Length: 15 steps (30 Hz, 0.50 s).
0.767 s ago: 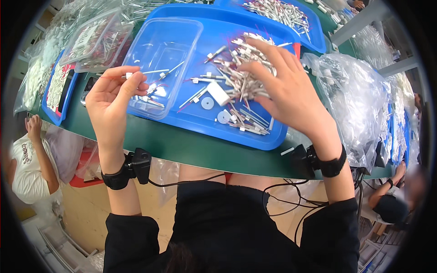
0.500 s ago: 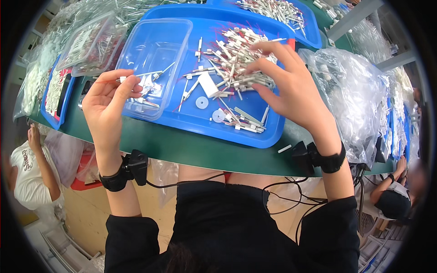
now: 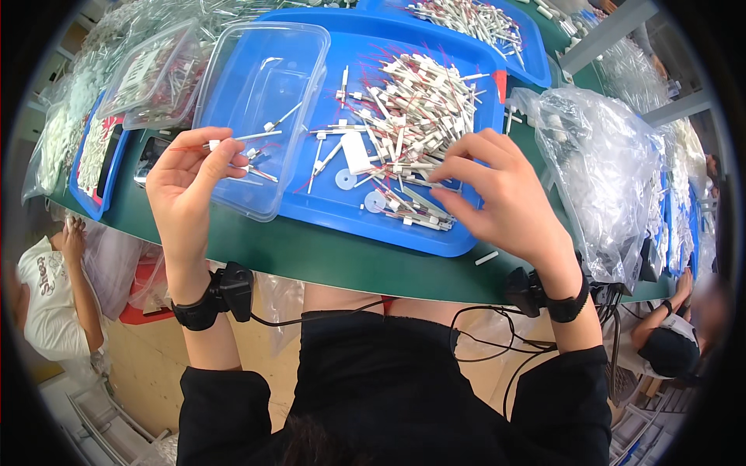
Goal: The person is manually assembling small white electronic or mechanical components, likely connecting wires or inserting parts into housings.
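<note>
Between the thumb and fingers of my left hand [image 3: 186, 171] is pinched a slim white tube piece [image 3: 260, 135] with a small white block and red wire ends. It is held over the near-left part of a clear plastic box [image 3: 299, 175], where a few similar pieces lie. My right hand [image 3: 497, 190] is at the near-right edge of a heap of white wired tube pieces [image 3: 420, 101] in a blue tray [image 3: 342, 225]. Its thumb and forefinger are drawn close together at a tube; whether they grip it is hard to make out.
Two translucent discs [image 3: 375, 202] and a white rectangular block [image 3: 357, 152] lie by the heap. A loose white tube [image 3: 486, 258] rests on the green table [image 3: 311, 260]. Right of the tray stands a bulky clear plastic bag [image 3: 598, 179]. Another lidded box [image 3: 151, 78] is at the left.
My right hand has moved from over the heap toward me, and its fingers have drawn together. The left hand keeps its piece nearly in place; the clear box has shifted slightly nearer.
</note>
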Each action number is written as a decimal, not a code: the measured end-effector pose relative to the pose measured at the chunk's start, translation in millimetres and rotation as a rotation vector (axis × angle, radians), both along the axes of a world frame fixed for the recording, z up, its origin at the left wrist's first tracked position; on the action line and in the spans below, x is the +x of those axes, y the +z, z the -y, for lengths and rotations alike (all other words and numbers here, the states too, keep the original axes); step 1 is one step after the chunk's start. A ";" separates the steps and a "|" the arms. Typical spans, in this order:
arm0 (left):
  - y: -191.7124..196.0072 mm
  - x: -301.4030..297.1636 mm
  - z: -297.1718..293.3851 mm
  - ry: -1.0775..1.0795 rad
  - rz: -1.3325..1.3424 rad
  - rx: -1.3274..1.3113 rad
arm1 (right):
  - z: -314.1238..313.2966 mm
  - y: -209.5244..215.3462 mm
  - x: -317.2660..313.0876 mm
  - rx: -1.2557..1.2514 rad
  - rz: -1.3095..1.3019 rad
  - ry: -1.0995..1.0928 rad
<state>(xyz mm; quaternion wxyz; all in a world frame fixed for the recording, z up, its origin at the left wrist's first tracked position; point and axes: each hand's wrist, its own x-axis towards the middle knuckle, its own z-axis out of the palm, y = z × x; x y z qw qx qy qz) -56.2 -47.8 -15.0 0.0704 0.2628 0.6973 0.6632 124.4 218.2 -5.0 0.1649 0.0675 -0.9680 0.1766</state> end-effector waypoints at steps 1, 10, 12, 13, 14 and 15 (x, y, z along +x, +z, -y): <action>0.8 0.7 -0.5 0.000 -0.001 0.000 | 4.5 1.6 -3.5 -0.056 0.002 0.026; 9.6 8.2 -3.7 0.019 -0.065 0.022 | 32.1 -18.8 -40.1 0.155 -0.095 0.013; 10.3 12.2 -3.2 0.011 -0.076 0.028 | 34.9 -18.7 -42.8 0.206 -0.063 -0.024; 11.2 14.8 -5.0 0.014 -0.076 0.028 | 36.9 -17.6 -44.2 0.193 -0.044 -0.030; 12.5 18.0 -6.7 0.007 -0.068 0.022 | 39.4 -17.1 -45.8 0.179 -0.025 -0.036; 13.9 21.4 -8.5 -0.001 -0.060 0.016 | 42.3 -19.8 -49.4 0.179 -0.026 -0.034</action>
